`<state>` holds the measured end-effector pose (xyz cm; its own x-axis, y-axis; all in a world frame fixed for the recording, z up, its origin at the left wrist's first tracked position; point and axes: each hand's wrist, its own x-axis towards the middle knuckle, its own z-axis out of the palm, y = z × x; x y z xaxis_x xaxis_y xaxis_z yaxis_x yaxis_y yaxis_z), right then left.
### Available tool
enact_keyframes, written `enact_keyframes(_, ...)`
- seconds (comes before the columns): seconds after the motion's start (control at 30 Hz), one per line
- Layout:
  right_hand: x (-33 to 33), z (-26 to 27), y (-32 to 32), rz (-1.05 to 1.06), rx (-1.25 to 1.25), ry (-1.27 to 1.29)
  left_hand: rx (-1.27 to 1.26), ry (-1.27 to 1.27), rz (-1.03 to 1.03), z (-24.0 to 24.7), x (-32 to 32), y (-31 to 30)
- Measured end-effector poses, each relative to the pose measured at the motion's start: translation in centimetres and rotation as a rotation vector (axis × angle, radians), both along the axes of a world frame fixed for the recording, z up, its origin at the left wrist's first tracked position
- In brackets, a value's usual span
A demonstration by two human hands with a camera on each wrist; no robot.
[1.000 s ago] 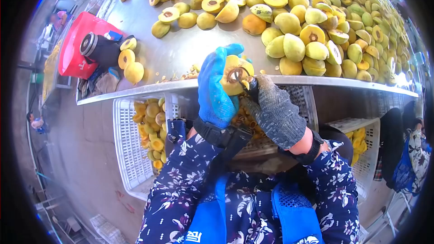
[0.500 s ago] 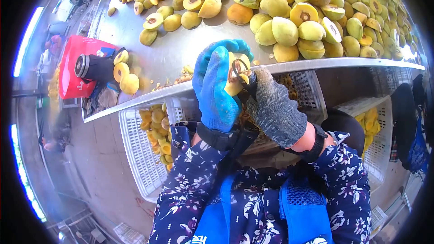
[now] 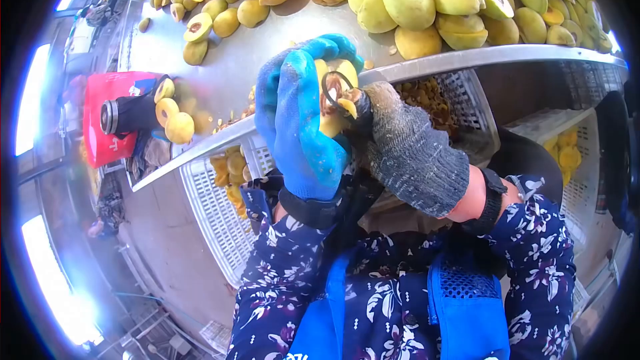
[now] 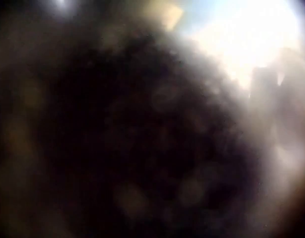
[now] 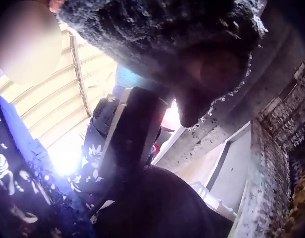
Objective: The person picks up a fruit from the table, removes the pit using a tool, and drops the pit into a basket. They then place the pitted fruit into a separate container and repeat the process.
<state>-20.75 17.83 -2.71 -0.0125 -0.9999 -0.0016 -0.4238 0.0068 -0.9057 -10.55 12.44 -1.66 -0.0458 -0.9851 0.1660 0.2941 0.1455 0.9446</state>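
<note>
In the head view my left hand [image 3: 297, 117], in a blue glove, holds a halved yellow peach [image 3: 329, 125], cut face toward my right hand. The fingers wrap round its far side. My right hand [image 3: 417, 147], in a grey knitted glove, grips a pitting tool with a thin looped blade [image 3: 325, 87]; its handle is mostly hidden in the fist. The loop lies over the reddish pit hollow, and a scrap of yellow flesh hangs by it. The right wrist view shows the dark underside of the grey glove [image 5: 162, 39]. The left wrist view is dark and blurred.
Halved peaches [image 3: 407, 7] are heaped on the metal table [image 3: 267, 27]. Its raised front edge [image 3: 493, 55] runs just beyond my hands. White crates [image 3: 207, 207] with peach pieces stand below. A red bag [image 3: 107, 140] and black flask [image 3: 130, 117] lie at the left.
My view has turned and come nearer the table, so the heap sits higher in view. Both hands still hold the peach and tool; the left fingers have curled further over the fruit.
</note>
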Motion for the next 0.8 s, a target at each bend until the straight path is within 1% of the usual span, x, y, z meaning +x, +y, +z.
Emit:
enact_keyframes(0.03, 0.3, -0.6, -0.1, -0.003, 0.002, -0.005, 0.002, -0.005, -0.003, -0.1, 0.1, -0.1)
enact_keyframes(0.1, 1.3, -3.0, -0.7, 0.0, 0.011, -0.097, -0.064, -0.136, -0.003, -0.4, 0.5, -0.4)
enact_keyframes(0.13, 1.8, -4.3, -1.0, 0.001, 0.014, -0.144, -0.065, -0.141, -0.006, -0.7, 0.7, -0.6)
enact_keyframes(0.2, 2.3, -5.8, -1.3, 0.002, 0.021, -0.236, -0.123, -0.236, -0.023, -1.4, 1.0, -0.8)
enact_keyframes(0.23, 2.0, -4.6, -1.3, -0.002, 0.021, -0.242, -0.123, -0.242, -0.027, -1.2, 0.8, -0.8)
enact_keyframes(0.3, 1.1, -1.5, -0.7, -0.058, 0.077, -0.1, -0.105, 0.029, -0.065, -0.6, 0.2, -0.7)
enact_keyframes(0.33, 0.9, -0.7, -0.4, -0.06, 0.07, -0.096, -0.112, 0.034, -0.067, -0.6, -0.1, -0.6)
enact_keyframes(0.4, 0.8, 0.3, -0.2, -0.084, 0.065, -0.115, -0.132, -0.086, 0.043, -0.5, -0.4, -0.4)
enact_keyframes(0.43, 0.8, 0.3, -0.2, -0.085, 0.061, -0.115, -0.136, -0.086, 0.042, -0.4, -0.4, -0.5)
enact_keyframes(0.5, 0.6, 0.2, 0.0, -0.064, -0.096, -0.105, -0.06, 0.029, -0.022, -0.2, -0.3, -0.4)
enact_keyframes(0.53, 0.6, 0.2, 0.1, -0.064, -0.096, -0.108, -0.06, 0.027, -0.022, -0.3, -0.1, -0.5)
enact_keyframes(0.6, 0.4, 0.3, 0.2, -0.036, -0.077, -0.1, -0.21, -0.236, 0.003, -0.7, 0.3, -0.8)
enact_keyframes(0.63, 0.3, 0.5, 0.3, -0.036, -0.075, -0.103, -0.207, -0.238, 0.003, -0.6, 0.2, -0.6)
enact_keyframes(0.7, 0.0, 1.1, 0.6, 0.006, 0.049, -0.079, 0.014, 0.089, -0.114, -0.1, 0.0, -0.3)
enact_keyframes(0.73, -0.1, 0.9, 0.8, 0.008, 0.05, -0.079, 0.015, 0.089, -0.111, -0.1, 0.1, -0.2)
enact_keyframes(0.8, -0.3, 0.4, 1.1, 0.044, -0.028, -0.129, 0.074, 0.134, -0.171, 0.0, 0.3, -0.2)
